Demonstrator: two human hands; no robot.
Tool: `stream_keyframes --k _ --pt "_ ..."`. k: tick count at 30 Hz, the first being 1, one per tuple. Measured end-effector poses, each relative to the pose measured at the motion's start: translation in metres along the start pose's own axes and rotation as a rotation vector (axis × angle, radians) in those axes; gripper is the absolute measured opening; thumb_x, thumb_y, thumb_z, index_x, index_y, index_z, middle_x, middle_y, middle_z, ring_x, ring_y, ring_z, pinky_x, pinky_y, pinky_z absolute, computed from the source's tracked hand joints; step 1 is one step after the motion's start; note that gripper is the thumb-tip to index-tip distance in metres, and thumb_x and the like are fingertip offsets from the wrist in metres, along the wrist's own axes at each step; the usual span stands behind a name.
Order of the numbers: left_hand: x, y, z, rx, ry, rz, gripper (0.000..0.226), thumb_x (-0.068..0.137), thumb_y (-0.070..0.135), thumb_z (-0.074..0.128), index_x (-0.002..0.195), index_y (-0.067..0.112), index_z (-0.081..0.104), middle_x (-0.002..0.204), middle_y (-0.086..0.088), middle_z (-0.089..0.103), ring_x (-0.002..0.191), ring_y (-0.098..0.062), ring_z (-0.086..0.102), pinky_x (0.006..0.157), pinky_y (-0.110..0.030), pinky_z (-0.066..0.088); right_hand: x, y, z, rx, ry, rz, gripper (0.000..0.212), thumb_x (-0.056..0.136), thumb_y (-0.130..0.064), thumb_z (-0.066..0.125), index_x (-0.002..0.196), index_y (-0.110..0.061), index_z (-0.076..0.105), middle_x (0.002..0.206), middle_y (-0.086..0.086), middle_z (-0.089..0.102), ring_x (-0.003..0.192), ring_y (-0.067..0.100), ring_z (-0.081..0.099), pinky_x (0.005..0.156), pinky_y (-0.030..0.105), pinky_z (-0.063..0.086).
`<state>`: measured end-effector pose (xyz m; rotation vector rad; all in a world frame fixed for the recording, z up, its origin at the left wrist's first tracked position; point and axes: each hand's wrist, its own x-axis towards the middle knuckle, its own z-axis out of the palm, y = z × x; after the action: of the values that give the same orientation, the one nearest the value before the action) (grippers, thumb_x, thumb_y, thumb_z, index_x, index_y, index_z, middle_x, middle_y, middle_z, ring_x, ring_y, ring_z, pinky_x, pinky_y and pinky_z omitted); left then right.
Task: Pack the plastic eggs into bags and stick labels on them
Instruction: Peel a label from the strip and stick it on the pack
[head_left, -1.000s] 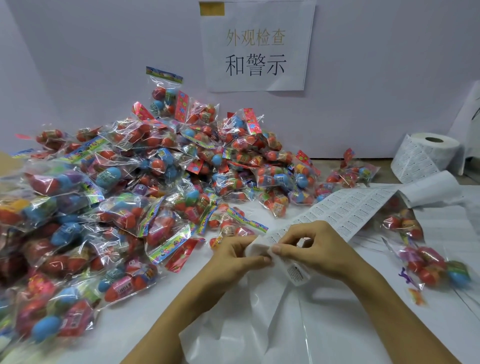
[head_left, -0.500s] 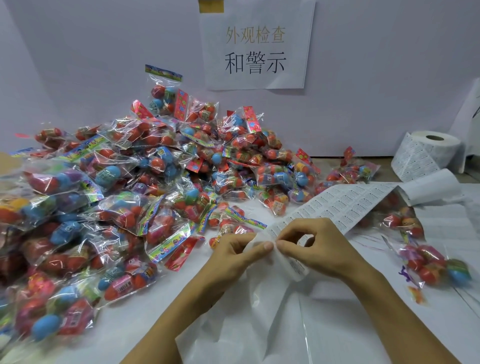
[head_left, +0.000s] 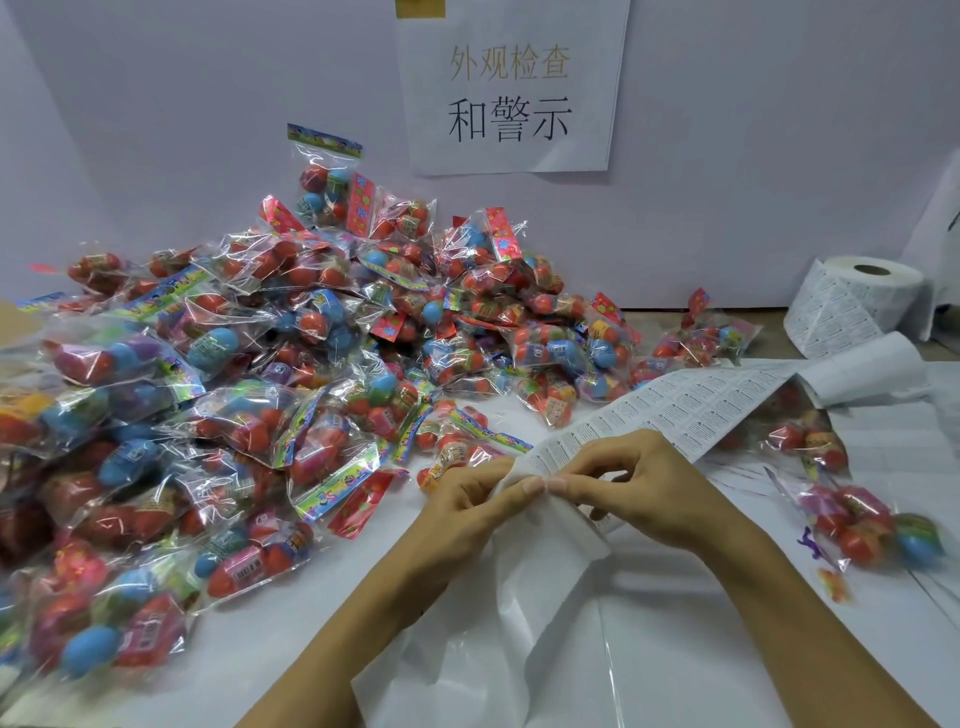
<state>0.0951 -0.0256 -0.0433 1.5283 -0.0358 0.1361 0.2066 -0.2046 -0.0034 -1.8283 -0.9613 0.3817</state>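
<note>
Both hands meet at the near end of the label strip (head_left: 691, 410), which runs from the label roll (head_left: 852, 301) at the back right of the desk (head_left: 260, 670) down toward the person. The left hand (head_left: 467, 501) pinches the strip's edge where the bare backing paper (head_left: 550, 566) hangs away below, and the right hand (head_left: 639, 493) pinches the spot just beside it, fingertips of the two hands nearly touching. This looks like peeling one label free of its liner. To do it well, the left hand should fold the backing sharply back on itself so the label's corner lifts by its own stiffness; the right hand can then take only that corner, touching as little adhesive as possible, and draw it off slowly and flat so it neither curls nor tears. The filled egg bags (head_left: 291, 395) lie in a large heap across the left and middle of the desk, with a few more bags (head_left: 872, 525) on the right, near the right hand, partly under the strip. Whether those right-hand bags already bear labels cannot be told. A printed sign (head_left: 511, 88) hangs on the wall behind.
</note>
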Motion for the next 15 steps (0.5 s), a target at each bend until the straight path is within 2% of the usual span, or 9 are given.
stream_keyframes --k 2,5,9,12,15 --pt "0.0 -0.001 0.002 0.0 0.006 -0.02 0.034 0.099 0.043 0.065 0.117 0.017 0.077 0.116 -0.01 0.075 0.108 -0.024 0.072 0.089 -0.03 0.055 0.0 0.0 -0.001 -0.003 -0.003 0.016 0.012 0.086 -0.018 0.08 0.074 -0.02 0.081 0.07 0.002 0.074 0.063 0.008 0.066 0.06 0.024 0.055" --pt "0.002 -0.001 0.003 0.006 0.028 -0.058 0.034 0.093 0.047 0.069 0.111 0.019 0.079 0.109 -0.006 0.077 0.099 -0.021 0.074 0.082 -0.027 0.056 0.0 0.0 0.0 -0.013 0.0 0.057 0.02 0.087 -0.012 0.076 0.07 -0.022 0.081 0.069 0.001 0.074 0.062 0.008 0.066 0.059 0.023 0.053" --pt "0.004 -0.007 0.005 0.084 0.073 -0.026 0.034 0.087 0.051 0.073 0.102 0.021 0.08 0.097 -0.003 0.076 0.088 -0.015 0.071 0.075 -0.026 0.055 0.001 0.004 0.0 -0.067 0.041 0.123 0.016 0.084 -0.009 0.074 0.069 -0.013 0.079 0.065 0.005 0.072 0.059 0.009 0.064 0.059 0.024 0.053" --pt "0.007 -0.012 0.007 0.108 0.108 -0.028 0.033 0.079 0.05 0.076 0.104 0.029 0.08 0.102 0.0 0.077 0.097 -0.019 0.072 0.081 -0.033 0.058 0.002 0.005 0.0 -0.173 0.089 0.186 0.017 0.077 -0.009 0.072 0.062 -0.016 0.076 0.059 0.0 0.071 0.054 0.004 0.062 0.057 0.019 0.049" --pt "0.007 -0.017 0.006 0.182 0.125 -0.005 0.039 0.075 0.048 0.078 0.113 0.042 0.071 0.109 0.002 0.072 0.099 -0.018 0.07 0.087 -0.041 0.059 0.004 0.007 -0.004 -0.251 0.268 0.222 0.021 0.077 -0.013 0.072 0.056 -0.016 0.071 0.056 -0.002 0.068 0.053 0.006 0.059 0.062 0.029 0.051"
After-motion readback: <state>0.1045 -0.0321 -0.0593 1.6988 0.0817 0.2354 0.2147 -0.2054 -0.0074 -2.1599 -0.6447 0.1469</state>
